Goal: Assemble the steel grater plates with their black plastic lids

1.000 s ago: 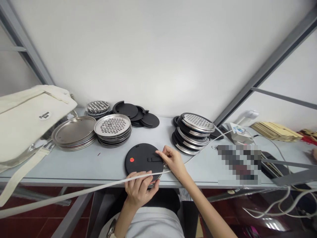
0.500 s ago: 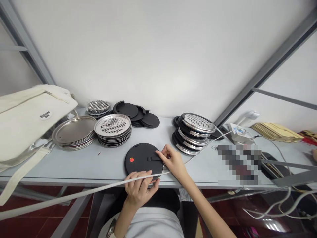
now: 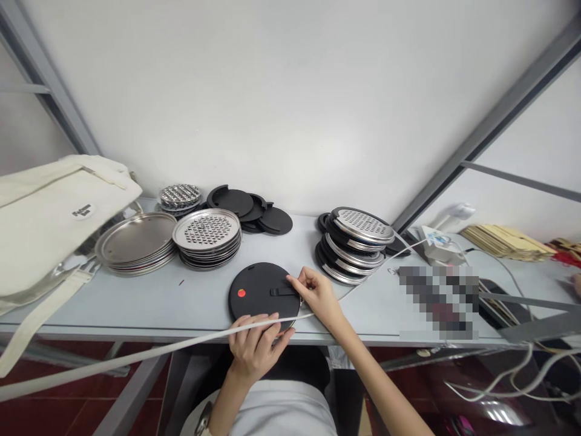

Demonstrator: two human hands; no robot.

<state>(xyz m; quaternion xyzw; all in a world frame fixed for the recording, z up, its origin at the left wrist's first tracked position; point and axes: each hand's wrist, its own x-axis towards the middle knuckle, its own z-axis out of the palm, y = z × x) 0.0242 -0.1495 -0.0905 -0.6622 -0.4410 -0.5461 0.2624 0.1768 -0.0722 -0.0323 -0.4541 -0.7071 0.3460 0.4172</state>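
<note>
A round black disc (image 3: 258, 293) with a red dot and a black strip lies near the table's front edge. My left hand (image 3: 256, 345) grips its near edge, fingers on top and thumb at the rim. At its right edge my right hand (image 3: 315, 293) pinches the end of the black strip (image 3: 282, 291); a small metal piece shows under those fingers. A white cable (image 3: 181, 345) crosses the view over my left fingers. Left of the disc stand stacks of perforated metal discs (image 3: 207, 230) and plain metal plates (image 3: 138, 238).
Black round parts (image 3: 252, 210) lie behind. Stacked black-and-metal discs (image 3: 358, 230) stand to the right, near a white box (image 3: 438, 242) and yellowish packets (image 3: 506, 242). A cream bag (image 3: 59, 212) fills the left side. At the far right edge, part of another person's hand shows.
My right fingers have shifted very slightly at the disc's edge, and my left thumb has moved a little to the right. The disc has stayed in place.
</note>
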